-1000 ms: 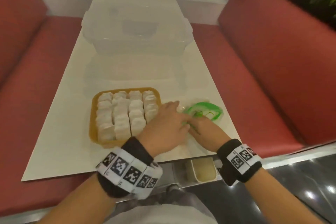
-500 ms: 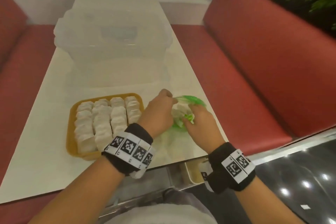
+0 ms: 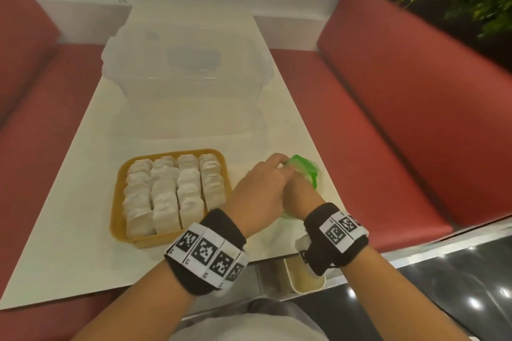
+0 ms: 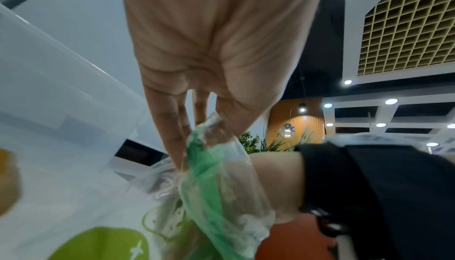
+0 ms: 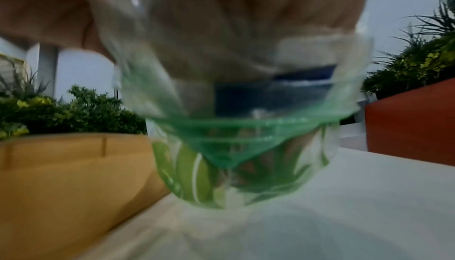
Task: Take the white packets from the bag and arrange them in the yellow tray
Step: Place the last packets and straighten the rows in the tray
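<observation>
Fingers [image 4: 172,137] of the left hand [image 3: 260,191] pinch the rim of the clear green-printed plastic bag [image 3: 307,171], holding its mouth up; right hand [image 3: 300,198] is pushed down inside the bag, its fingers hidden by the film and by the left hand, so cannot tell if they are curled on a packet or loose. Right wrist view is blurred, only bag film and green band [image 5: 246,128] show close to the lens

Bag sits on the white surface [image 3: 69,230] just to the right of the yellow tray [image 3: 117,202], near the surface's right edge. Tray already holds four rows of white packets [image 3: 171,191], packed tight and overlapping, little spare room showing. Clear lidded storage box [image 3: 188,72] stands farther back, well apart from the hands. Red bench seats [image 3: 415,119] on both sides

Step in hand looks like fishing out a remaining packet. No packet can be made out inside the bag, so how many are left is unclear. To do it well: keep the left pinch firm and the mouth wide so the film does not drag on the right wrist band, take one packet flat between the fingers, draw it straight up and out, then slot it into whichever row has a gap without knocking the standing ones over. Bag is light and close to the edge, could slide off if tugged sideways
</observation>
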Motion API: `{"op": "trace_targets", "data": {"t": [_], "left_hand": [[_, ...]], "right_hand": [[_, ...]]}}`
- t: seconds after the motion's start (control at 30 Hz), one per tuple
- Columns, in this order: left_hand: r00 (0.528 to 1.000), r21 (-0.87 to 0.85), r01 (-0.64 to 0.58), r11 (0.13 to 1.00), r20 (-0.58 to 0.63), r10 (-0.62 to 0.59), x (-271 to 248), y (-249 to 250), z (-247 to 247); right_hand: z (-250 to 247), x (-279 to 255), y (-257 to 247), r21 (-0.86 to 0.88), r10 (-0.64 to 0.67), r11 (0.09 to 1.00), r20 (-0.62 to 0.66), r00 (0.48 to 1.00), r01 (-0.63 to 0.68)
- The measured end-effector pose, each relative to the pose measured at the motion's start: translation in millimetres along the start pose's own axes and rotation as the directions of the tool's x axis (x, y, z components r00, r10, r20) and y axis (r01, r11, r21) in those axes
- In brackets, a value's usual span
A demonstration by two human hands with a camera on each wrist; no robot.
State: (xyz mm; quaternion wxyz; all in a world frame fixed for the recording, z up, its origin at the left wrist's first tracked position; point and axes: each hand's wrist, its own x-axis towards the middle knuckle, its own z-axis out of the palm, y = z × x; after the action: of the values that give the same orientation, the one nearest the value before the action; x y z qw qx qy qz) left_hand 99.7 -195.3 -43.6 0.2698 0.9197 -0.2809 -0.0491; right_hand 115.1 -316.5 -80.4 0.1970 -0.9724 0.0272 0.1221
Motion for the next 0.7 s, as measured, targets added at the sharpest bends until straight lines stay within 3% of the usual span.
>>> {"op": "trace_targets", "data": {"t": [0.13, 0.23, 0.3, 0.37, 0.43, 0.53, 0.63, 0.7], "left_hand": [[0.997, -0.017, 0.063, 0.998, -0.041, -0.063, 4, -20, 1], [0.993, -0.012, 0.094, 0.996, -0.070, -0.094, 8, -30, 4], [0.991, -0.013, 0.110, 0.994, -0.074, -0.111, 10, -34, 6], [0.990, -0.008, 0.122, 0.992, -0.068, -0.122, 11, -37, 8], [0.989, -0.007, 0.135, 0.991, -0.051, -0.136, 12, -39, 10], [0.986, -0.031, 0.165, 0.986, -0.014, -0.165, 13, -40, 9], [0.989, -0.165, 0.130, 0.978, -0.047, -0.139, 6, -35, 1], [0.973, -0.330, 0.077, 0.941, -0.180, -0.143, -2, -29, -7]], "right_hand": [[-6, 3, 2, 0.083, -0.014, 0.996, -0.055, 0.998, 0.019], [-15, -9, 6, 0.218, -0.082, 0.966, -0.242, 0.967, 0.136], [-19, -18, 7, 0.399, -0.055, 0.895, -0.342, 0.938, 0.198], [-21, -23, 10, 0.594, 0.005, 0.769, -0.374, 0.927, 0.235], [-23, -24, 14, 0.793, 0.126, 0.567, -0.352, 0.928, 0.224], [-27, -23, 19, 0.964, 0.282, 0.231, -0.197, 0.939, 0.133], [-27, -22, 20, 0.998, 0.218, -0.054, 0.028, 0.975, -0.016], [-26, -25, 14, 0.991, 0.156, -0.083, 0.118, 0.981, -0.106]]}}
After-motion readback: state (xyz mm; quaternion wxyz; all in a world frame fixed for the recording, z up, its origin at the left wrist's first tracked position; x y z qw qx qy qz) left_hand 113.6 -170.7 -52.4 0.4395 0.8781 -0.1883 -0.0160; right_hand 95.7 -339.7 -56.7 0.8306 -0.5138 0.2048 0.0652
